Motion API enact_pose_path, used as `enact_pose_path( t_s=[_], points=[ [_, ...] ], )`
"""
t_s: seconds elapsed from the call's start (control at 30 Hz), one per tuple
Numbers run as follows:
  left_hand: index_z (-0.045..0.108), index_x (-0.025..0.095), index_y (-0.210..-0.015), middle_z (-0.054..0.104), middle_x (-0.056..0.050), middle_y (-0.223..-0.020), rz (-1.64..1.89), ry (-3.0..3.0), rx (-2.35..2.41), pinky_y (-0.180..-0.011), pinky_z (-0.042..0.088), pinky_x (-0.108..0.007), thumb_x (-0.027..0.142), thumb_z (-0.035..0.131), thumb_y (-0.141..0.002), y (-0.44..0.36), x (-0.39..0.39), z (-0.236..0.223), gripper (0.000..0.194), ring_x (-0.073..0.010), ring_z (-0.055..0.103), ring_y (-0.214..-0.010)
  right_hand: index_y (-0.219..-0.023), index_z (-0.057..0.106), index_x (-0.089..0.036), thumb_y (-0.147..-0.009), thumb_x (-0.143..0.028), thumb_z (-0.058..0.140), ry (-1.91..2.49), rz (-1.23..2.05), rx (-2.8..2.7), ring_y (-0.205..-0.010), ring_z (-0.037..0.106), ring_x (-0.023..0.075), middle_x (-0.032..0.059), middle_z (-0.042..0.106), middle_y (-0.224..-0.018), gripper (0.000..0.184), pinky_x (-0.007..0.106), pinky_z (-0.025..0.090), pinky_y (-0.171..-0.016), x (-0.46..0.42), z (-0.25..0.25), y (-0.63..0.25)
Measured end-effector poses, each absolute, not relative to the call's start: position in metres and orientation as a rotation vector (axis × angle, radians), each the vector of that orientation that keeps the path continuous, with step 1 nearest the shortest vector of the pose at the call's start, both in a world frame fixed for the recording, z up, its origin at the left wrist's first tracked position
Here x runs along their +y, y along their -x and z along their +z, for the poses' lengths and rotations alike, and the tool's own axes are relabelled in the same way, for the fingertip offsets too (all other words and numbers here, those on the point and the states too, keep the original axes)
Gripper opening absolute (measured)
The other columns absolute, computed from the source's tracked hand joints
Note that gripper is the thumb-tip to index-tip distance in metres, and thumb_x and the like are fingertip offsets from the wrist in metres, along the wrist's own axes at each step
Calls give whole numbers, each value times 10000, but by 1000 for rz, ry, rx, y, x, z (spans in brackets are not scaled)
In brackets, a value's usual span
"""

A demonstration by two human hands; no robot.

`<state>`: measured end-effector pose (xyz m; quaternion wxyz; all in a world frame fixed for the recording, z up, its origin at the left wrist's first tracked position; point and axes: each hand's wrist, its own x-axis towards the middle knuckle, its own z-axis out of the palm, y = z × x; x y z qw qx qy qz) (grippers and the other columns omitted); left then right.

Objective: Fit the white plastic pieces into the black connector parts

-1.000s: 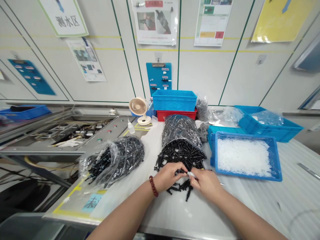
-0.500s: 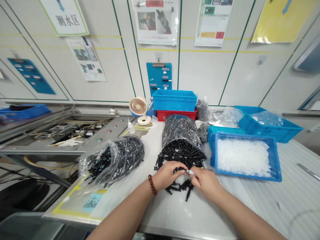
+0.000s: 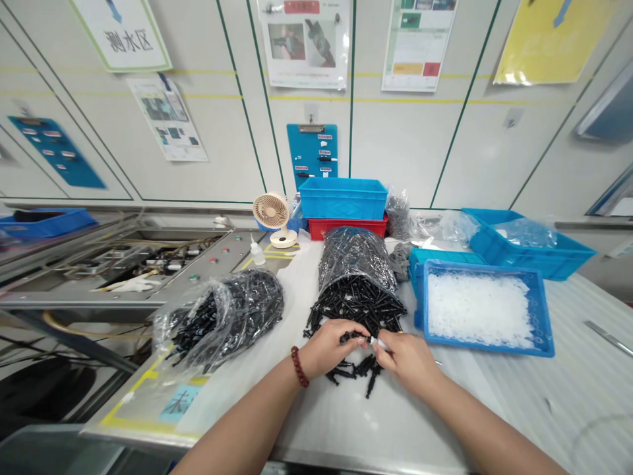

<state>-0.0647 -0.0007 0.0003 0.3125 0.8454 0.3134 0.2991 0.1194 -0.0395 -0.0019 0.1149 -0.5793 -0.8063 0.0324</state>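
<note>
Left hand point(image 3: 329, 349) and right hand point(image 3: 408, 363) pinch a black plastic fitting point(image 3: 355, 338).

Two hands point(image 3: 326, 349) point(image 3: 408, 361), two bags of black parts point(image 3: 217, 320) point(image 3: 356, 260), one red crate point(image 3: 346, 227).

left hand point(image 3: 326, 349), right hand point(image 3: 408, 361) pinch black fitting with white tip point(image 3: 370, 340) over loose pile point(image 3: 356, 307)

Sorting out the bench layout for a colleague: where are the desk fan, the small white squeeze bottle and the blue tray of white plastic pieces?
desk fan point(image 3: 270, 211): head view, on its round cream grille.
small white squeeze bottle point(image 3: 256, 254): head view, on its body.
blue tray of white plastic pieces point(image 3: 424, 297): head view, on its left wall.
</note>
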Motion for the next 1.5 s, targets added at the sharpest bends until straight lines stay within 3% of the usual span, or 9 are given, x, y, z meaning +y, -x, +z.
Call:
enact_pose_path(
  t_s=[0.5,0.63,0.73,0.8,0.87,0.93,1.1,1.27,1.5],
  points=[
    [641,165,-909,673,-44,-869,795,-2270,826,-769,449,-238,263,494,-841,65,-3,0,189,-155,604,-790,-662,540,-198,-838,-324,443,1738,47,-2327,-572,546,120,-6,605,-602,236,242,170,-494,-40,-2,-119],
    [636,158,-875,667,-39,-802,838,-2144,823,-755,443,-251,284,513,-826,65,-1,2,183,-156,592,-763,-650,525,-198,-840,-323,434,1738,44,-2303,-563,542,120,-6,598,-588,245,240,178,-491,-40,0,-120],
    [597,143,-841,596,-11,-654,941,-1807,886,-572,422,-205,345,526,-806,66,1,4,217,-112,531,-592,-655,518,-202,-856,-334,406,1749,27,-2277,-549,536,124,-5,591,-574,266,243,181,-490,-39,1,-121],
    [529,142,-787,498,25,-586,1024,-1474,907,-419,309,-153,417,540,-777,68,5,6,275,-66,421,-468,-661,514,-204,-865,-344,388,1755,16,-2268,-541,534,128,-3,587,-565,277,243,181,-488,-39,1,-122],
    [435,159,-719,433,46,-580,1085,-1221,888,-365,197,-130,484,554,-743,70,9,7,347,-44,348,-429,-667,512,-206,-868,-348,380,1753,9,-2269,-538,534,132,-2,585,-561,279,242,181,-485,-39,0,-123],
    [370,175,-689,440,46,-590,1078,-1168,908,-362,185,-128,505,575,-714,72,13,7,389,-49,361,-437,-672,510,-208,-872,-349,371,1742,11,-2275,-537,535,134,-1,586,-562,281,240,186,-483,-38,0,-123],
    [470,163,-676,539,11,-604,836,-1873,1294,-520,371,-206,342,611,-731,79,16,1,234,-120,488,-546,-678,500,-211,-879,-342,363,1720,18,-2298,-548,540,141,-4,586,-567,276,233,197,-482,-38,0,-123],
    [601,163,-752,629,-84,-775,435,-2406,1595,-652,407,-286,328,603,-767,77,13,-10,165,-233,583,-749,-721,508,-210,-856,-292,397,1732,43,-2297,-562,537,142,-6,587,-588,192,235,202,-490,-39,2,-120],
    [600,167,-701,625,-45,-692,286,-2314,1580,-594,401,-246,262,559,-755,77,12,-2,116,-201,585,-677,-781,499,-194,-829,-166,383,1710,121,-2322,-625,545,143,0,594,-669,129,236,224,-526,-40,-2,-117]
  ],
)
